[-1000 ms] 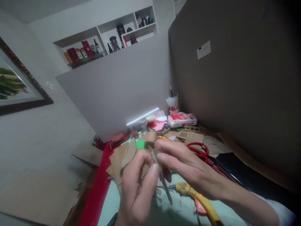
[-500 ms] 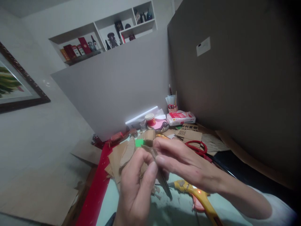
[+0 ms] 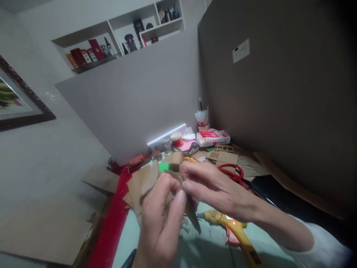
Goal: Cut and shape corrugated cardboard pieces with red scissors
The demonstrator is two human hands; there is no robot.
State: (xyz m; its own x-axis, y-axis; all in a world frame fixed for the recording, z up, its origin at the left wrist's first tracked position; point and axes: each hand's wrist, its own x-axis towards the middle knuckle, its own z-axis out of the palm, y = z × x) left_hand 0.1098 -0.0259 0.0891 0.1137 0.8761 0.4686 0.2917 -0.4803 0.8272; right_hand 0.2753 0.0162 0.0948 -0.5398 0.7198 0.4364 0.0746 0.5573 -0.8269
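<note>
Cardboard piece (image 3: 192,216) pinched between two hands, above the tabletop (image 3: 206,255)
Fingers of the left hand (image 3: 161,223) and right hand (image 3: 216,188) are nearly closed on its far part from opposite sides, seemingly to steady it, leaving the near end free; the glue gun (image 3: 237,227) lies just right, nozzle leftward, probably for easy reach
</note>
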